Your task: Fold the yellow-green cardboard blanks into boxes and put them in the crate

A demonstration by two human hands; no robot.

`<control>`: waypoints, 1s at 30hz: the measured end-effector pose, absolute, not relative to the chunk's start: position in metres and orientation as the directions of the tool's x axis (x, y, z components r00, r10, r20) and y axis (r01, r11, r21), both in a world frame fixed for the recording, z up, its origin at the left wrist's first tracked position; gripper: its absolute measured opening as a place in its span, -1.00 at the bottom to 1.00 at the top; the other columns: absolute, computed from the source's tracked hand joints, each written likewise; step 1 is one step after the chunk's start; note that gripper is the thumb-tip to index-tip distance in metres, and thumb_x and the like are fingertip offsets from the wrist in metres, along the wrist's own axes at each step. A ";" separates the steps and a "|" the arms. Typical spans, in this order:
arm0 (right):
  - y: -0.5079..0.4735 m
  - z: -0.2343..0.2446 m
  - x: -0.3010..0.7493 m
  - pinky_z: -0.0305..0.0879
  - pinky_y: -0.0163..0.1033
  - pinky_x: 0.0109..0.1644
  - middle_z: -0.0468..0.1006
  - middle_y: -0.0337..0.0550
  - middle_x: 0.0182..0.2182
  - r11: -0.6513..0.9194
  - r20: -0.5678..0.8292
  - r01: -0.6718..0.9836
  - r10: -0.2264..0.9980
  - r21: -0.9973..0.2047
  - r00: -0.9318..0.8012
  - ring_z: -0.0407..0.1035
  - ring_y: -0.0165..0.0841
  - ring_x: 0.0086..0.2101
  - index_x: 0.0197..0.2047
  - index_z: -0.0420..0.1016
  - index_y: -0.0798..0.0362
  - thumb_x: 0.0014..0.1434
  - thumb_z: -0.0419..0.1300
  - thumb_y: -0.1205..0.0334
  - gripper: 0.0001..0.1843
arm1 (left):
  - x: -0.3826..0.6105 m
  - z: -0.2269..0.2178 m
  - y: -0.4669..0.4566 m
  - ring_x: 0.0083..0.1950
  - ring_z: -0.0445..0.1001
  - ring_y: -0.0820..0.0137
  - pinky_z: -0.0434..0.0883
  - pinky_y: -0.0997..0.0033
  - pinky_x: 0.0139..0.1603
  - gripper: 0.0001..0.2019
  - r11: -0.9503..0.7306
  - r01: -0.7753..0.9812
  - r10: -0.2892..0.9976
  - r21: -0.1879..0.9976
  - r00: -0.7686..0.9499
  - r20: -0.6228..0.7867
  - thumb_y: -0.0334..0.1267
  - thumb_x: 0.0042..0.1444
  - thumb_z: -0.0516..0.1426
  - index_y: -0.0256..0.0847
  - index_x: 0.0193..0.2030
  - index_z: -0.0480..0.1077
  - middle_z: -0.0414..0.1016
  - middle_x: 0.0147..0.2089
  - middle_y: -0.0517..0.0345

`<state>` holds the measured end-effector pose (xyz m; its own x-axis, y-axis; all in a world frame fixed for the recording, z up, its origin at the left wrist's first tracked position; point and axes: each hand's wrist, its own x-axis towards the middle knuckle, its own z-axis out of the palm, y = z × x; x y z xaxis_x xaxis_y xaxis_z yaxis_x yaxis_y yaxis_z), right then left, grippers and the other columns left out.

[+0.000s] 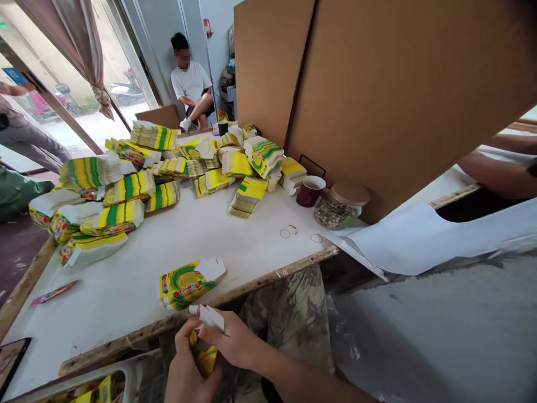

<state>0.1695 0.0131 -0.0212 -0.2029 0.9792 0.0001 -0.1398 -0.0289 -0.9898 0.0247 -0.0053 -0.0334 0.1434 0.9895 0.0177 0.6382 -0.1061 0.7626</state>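
Observation:
Low in the view, just off the table's near edge, both my hands are closed around a small yellow printed carton [206,361]. My left hand [188,366] grips it from the left and below. My right hand [232,338] comes in from the right, its fingers at the carton's top by a white flap [211,318]. Part of the carton is hidden by my fingers. Just beyond my hands, a small stack of flat yellow and green cartons [182,285] lies on the white table [251,246].
Piled bundles of similar cartons [126,187] cover the table's far left. A dark red mug [310,191] and a lidded jar [339,210] stand by a tall cardboard sheet [377,101]. A pen-like item [54,293] and phone [12,361] lie left. Someone sits behind [192,84].

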 end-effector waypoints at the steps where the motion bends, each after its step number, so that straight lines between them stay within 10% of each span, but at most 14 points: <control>1: 0.010 -0.018 0.172 0.29 -0.31 -0.20 0.46 -0.24 -0.35 0.006 0.022 -0.075 0.976 -0.997 -0.215 0.29 -0.38 -0.34 -0.04 0.45 0.09 0.23 0.14 -0.02 -0.62 | 0.025 -0.032 -0.005 -0.09 0.58 0.10 0.52 0.07 -0.12 -0.41 -0.091 0.639 0.989 0.764 0.148 -0.007 -0.13 -0.04 0.10 -0.20 0.16 0.11 0.49 -0.02 -0.08; 8: 0.002 -0.002 0.180 0.12 -0.17 0.32 0.26 0.12 0.28 0.256 0.186 0.149 0.909 -0.955 -0.372 0.18 -0.21 0.25 0.36 0.14 0.13 0.21 0.12 0.35 -0.35 | 0.024 -0.046 0.002 -0.23 0.57 0.16 0.51 0.18 -0.29 -0.38 -0.146 0.578 0.989 0.803 0.107 0.103 -0.12 -0.06 0.17 -0.20 0.15 0.10 0.46 -0.08 -0.09; 14: 0.009 -0.014 0.175 0.39 -0.28 0.04 0.57 -0.07 -0.10 0.201 0.194 0.046 0.973 -0.979 -0.123 0.47 -0.31 -0.09 0.10 0.44 0.07 0.19 0.11 0.43 -0.60 | 0.017 -0.043 0.001 -0.09 0.50 0.13 0.47 0.03 -0.06 -0.53 -0.210 0.658 0.975 0.723 0.087 0.204 -0.17 -0.06 0.16 -0.25 0.02 0.27 0.43 -0.08 -0.07; 21: 0.007 -0.013 0.187 0.22 -0.09 0.26 -0.11 0.30 0.40 0.347 0.138 0.345 0.851 -0.872 -0.506 0.05 -0.08 0.32 0.31 0.18 0.18 0.26 0.13 0.31 -0.44 | -0.012 -0.041 0.003 -0.10 0.56 0.22 0.54 0.27 -0.11 -0.54 -0.336 0.681 0.936 0.650 0.166 0.309 -0.24 -0.07 0.24 -0.17 0.04 0.38 0.54 -0.06 0.04; 30: 0.017 -0.005 0.197 0.24 -0.13 0.22 0.24 0.12 0.29 0.333 0.157 0.263 0.838 -0.906 -0.522 0.18 -0.16 0.27 -0.05 0.59 0.04 0.15 0.29 0.30 -0.73 | -0.013 -0.003 0.009 -0.14 0.61 0.33 0.57 0.47 -0.15 -0.56 -0.433 0.654 0.901 0.620 0.291 0.322 -0.28 -0.08 0.30 -0.11 0.01 0.44 0.59 -0.09 0.10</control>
<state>0.1967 0.0173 -0.0049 -0.5220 0.8384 0.1569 0.2627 0.3331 -0.9055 -0.0131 0.0089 -0.0035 0.2911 0.9010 0.3215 0.6544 -0.4327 0.6201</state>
